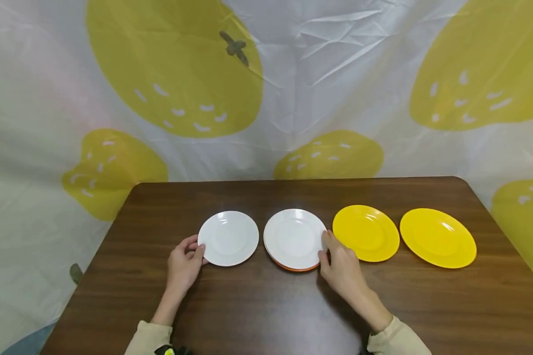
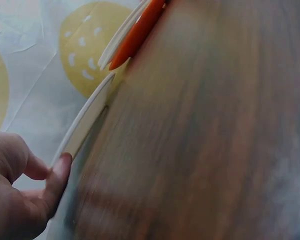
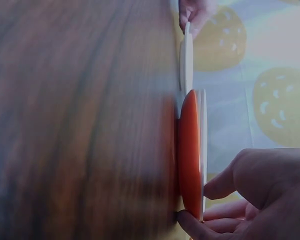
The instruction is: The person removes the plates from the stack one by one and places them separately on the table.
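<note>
The right hand [image 3: 264, 192] pinches a white plate [image 3: 205, 140] atop an orange plate [image 3: 190, 155]; the left hand [image 3: 196, 12] holds a separate white plate [image 3: 188, 62].

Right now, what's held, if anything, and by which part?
Left hand: a white plate, by its left rim. Right hand: the plate stack, by its right rim.

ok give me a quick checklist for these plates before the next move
1. Left hand on the lone white plate: ok, thumb and fingers pinch its rim.
2. Right hand on the stack: ok, it grips the right edge.
3. Gap between lone plate and stack: ok, narrow but visible from the head view.
4. Number of plates in the stack: cannot tell; white shows on top, an orange dish below.
5. Spare room right of the stack: not ok, the nearer yellow plate sits close.
</note>
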`<state>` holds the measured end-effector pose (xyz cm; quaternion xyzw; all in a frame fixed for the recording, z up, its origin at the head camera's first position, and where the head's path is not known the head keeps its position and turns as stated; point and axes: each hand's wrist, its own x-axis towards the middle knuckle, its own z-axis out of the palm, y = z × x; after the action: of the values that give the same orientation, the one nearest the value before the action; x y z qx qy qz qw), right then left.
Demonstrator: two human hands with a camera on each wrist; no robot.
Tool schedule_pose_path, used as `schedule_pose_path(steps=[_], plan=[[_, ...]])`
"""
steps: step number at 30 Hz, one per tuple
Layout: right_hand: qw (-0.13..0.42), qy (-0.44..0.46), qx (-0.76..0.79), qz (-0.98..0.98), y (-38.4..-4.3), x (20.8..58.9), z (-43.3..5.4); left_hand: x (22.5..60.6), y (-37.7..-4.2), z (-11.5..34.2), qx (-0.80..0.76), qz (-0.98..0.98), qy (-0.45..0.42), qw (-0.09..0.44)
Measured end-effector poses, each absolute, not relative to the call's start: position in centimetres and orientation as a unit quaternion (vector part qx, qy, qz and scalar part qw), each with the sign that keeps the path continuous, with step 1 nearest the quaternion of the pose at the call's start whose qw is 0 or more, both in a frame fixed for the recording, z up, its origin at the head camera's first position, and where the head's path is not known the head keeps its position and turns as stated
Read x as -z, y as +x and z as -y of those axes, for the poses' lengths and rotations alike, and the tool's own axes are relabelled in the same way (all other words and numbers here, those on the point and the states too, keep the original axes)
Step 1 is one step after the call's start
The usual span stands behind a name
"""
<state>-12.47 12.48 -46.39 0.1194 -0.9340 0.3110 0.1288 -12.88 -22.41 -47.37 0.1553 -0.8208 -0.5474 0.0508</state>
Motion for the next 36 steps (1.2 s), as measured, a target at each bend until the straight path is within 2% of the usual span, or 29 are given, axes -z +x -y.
schedule_pose_path(steps=[6, 18, 26, 36], plan=[[0.121, 0.116, -0.313, 0.935, -12.6, 46.4, -12.6, 47.4, -12.5, 22.6, 0.457, 0.872, 0.161, 0.07], [0.125, 0.121, -0.318, 0.932, -12.8, 46.4, -12.8, 47.3, -12.5, 22.3, 0.442, 0.875, 0.175, 0.087], [0.129, 0.118, -0.316, 0.932, -12.7, 46.6, -12.9, 47.0, -12.6, 21.3, 0.474, 0.855, 0.15, 0.146], [0.122, 0.121, -0.315, 0.933, -12.7, 46.5, -12.8, 46.6, -13.3, 18.6, 0.498, 0.849, 0.11, 0.139]])
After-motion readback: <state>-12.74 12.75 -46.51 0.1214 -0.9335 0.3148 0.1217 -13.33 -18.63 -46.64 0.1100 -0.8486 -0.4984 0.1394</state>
